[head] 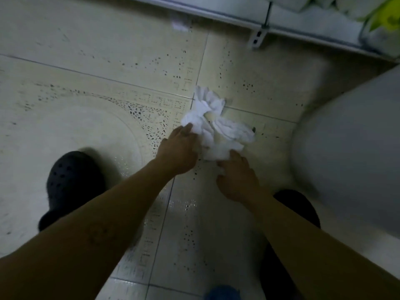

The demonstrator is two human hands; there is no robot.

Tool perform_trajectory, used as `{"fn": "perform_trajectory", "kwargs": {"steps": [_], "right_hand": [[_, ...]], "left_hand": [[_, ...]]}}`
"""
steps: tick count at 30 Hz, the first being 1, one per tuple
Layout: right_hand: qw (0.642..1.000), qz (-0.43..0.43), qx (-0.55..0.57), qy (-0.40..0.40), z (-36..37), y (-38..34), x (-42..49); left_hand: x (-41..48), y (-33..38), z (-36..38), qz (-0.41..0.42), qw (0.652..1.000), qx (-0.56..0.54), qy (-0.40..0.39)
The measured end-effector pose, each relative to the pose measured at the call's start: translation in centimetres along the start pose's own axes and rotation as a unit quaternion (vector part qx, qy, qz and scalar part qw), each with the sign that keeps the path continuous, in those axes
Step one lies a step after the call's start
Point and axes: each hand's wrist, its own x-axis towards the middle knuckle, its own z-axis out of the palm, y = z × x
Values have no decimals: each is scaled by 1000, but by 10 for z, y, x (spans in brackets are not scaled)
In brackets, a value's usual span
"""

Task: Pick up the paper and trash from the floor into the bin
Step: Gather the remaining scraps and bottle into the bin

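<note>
Floor [86, 40]: cream tiles w/ dark speckle print, scuffed in spots. Thin dark grout lines [201, 61] cross near centre. Curved band of dense specks [147, 113] sweeps across left-centre tile. Along the top, white rail [194, 7] on a slant, metal bracket [258, 37] w/ two slots under it. Top-right corner: white & yellow-green bundles [387, 16], blurred. Rt edge: big pale rounded body [346, 148], can't tell what. Light dim; glare patch [184, 204] on lower tile.
</note>
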Motion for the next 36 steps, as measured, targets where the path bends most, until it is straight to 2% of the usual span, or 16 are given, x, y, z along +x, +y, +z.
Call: {"fn": "perform_trajectory", "kwargs": {"steps": [3, 7, 10, 13, 17, 23, 26, 30, 36], "right_hand": [[1000, -7, -7, -26, 2, 3, -6], [996, 36, 20, -81, -9, 0, -31], [998, 36, 36, -28, -34, -6, -61], [991, 14, 123, 43, -69, -15, -95], [980, -5, 193, 47, -117, -29, -145], [976, -68, 163, 126, -168, -44, -220], [962, -84, 193, 176, -197, -41, -255], [945, -74, 239, 211, -242, -20, -297], [906, -22, 283, 314, -282, 51, -325]], "left_hand": [[-14, 5, 7, 9, 999, 39, 27], [-50, 10, -10, -78, 995, -50, 34], [-78, 16, -44, -105, 988, -96, 57], [-107, 25, -81, -107, 982, -133, 76], [-146, 42, -122, -109, 975, -168, 97], [-205, 84, -180, -35, 973, -189, 132], [-230, 116, -206, 12, 970, -187, 156], [-245, 165, -232, 46, 966, -185, 177], [-233, 245, -239, 92, 961, -161, 204]]}}
